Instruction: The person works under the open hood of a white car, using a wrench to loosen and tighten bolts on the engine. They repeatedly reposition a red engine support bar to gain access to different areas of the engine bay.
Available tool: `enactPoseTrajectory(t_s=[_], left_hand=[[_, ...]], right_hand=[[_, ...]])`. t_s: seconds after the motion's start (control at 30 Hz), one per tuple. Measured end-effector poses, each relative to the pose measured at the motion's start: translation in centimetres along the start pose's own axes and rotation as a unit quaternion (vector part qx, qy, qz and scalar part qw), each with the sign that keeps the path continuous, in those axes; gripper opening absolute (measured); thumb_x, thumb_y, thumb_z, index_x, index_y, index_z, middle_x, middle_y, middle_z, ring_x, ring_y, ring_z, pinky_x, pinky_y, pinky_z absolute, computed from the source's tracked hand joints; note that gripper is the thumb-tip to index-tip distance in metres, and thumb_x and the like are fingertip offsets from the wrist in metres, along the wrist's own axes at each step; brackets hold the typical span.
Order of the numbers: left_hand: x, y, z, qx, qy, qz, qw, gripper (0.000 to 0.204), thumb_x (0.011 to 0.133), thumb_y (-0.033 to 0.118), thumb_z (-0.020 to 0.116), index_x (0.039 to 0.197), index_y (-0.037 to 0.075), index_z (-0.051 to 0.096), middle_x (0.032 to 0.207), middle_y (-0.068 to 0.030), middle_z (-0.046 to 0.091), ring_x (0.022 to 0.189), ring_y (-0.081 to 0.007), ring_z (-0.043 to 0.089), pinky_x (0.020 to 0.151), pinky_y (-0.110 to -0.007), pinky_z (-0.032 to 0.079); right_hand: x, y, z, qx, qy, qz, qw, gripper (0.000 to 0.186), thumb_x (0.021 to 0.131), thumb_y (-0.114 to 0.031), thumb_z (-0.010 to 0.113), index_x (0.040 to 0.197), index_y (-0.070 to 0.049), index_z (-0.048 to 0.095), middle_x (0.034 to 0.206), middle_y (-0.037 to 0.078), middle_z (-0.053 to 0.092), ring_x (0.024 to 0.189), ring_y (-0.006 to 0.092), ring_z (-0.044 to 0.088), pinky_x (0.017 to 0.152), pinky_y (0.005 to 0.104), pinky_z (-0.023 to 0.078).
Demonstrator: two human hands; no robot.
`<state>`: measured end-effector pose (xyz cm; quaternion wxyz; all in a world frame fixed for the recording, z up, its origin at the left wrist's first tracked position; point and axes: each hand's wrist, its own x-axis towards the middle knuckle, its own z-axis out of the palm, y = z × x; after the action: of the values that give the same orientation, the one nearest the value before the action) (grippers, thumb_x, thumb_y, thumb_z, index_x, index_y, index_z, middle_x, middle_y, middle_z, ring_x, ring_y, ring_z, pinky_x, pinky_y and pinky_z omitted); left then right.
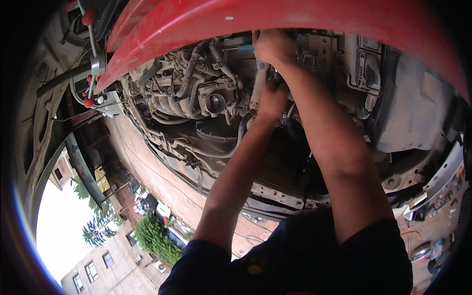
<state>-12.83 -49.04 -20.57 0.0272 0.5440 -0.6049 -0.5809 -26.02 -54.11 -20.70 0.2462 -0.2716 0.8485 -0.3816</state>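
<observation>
My right hand [275, 46] is closed around the blue handle of a screwdriver [245, 47], deep in the engine bay. The tool's thin metal shaft points left, and its tip is lost among the engine parts. Just below, my left hand [273, 101] has its fingers curled beside a thick dusty hose [257, 84]. What those fingers grip, if anything, is hidden by the hand itself. To the left of both hands lies the engine [191, 96], with its round throttle opening [215, 103] showing.
A red body panel [275, 14] arches across the top, close over my hands. At the upper left stands a metal support bar with red knobs [89, 17]. A fuse box [368, 69] and a large grey plastic cover [410, 103] sit on the right. Tools [442, 201] lie beyond.
</observation>
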Motion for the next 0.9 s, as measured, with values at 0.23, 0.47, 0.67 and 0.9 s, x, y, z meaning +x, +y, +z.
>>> enactPoseTrajectory(t_s=[0.23, 0.47, 0.67, 0.9], left_hand=[[-2.9, 7.8, -3.8, 0.003, -0.175, -0.061, 0.983, 0.031, 0.096, 0.020, 0.056, 0.121, 0.002, 0.057, 0.095, -0.0094, 0.062, 0.075, -0.0185, 0.061, 0.067, -0.033, 0.053], [5.4, -3.6, -0.3, 0.122, -0.058, 0.136, 0.981, 0.046, 0.097, 0.026, 0.060, 0.131, -0.005, 0.055, 0.118, -0.0232, 0.067, 0.104, -0.0333, 0.066, 0.091, -0.041, 0.049], [-3.2, 10.7, -4.6, -0.167, -0.159, -0.133, 0.964, 0.021, 0.097, 0.019, 0.053, 0.108, 0.002, 0.061, 0.075, 0.0013, 0.051, 0.052, -0.0078, 0.038, 0.051, -0.025, 0.031], [7.9, -6.8, -1.5, 0.304, 0.060, 0.467, 0.828, 0.030, 0.097, 0.020, 0.059, 0.122, 0.002, 0.056, 0.097, -0.0063, 0.064, 0.081, -0.0204, 0.061, 0.073, -0.035, 0.051]], right_hand=[[2.6, 1.1, 1.2, 0.059, -0.097, 0.011, 0.993, 0.045, 0.102, -0.042, 0.047, 0.095, -0.003, 0.068, 0.079, 0.015, 0.069, 0.066, 0.0308, 0.067, 0.062, 0.0467, 0.054], [-2.5, -0.1, 1.4, -0.021, -0.011, -0.138, 0.990, 0.038, 0.103, -0.040, 0.046, 0.115, -0.011, 0.069, 0.097, 0.018, 0.072, 0.089, 0.0382, 0.071, 0.074, 0.0536, 0.057], [3.6, 2.3, 1.8, 0.164, -0.133, 0.042, 0.977, 0.035, 0.096, -0.031, 0.052, 0.091, -0.004, 0.075, 0.094, 0.020, 0.074, 0.090, 0.0354, 0.072, 0.081, 0.0506, 0.056], [-3.4, -1.9, 1.3, -0.058, 0.141, -0.200, 0.968, 0.038, 0.098, -0.039, 0.053, 0.086, -0.010, 0.074, 0.082, 0.014, 0.073, 0.074, 0.0358, 0.071, 0.069, 0.0489, 0.058]])
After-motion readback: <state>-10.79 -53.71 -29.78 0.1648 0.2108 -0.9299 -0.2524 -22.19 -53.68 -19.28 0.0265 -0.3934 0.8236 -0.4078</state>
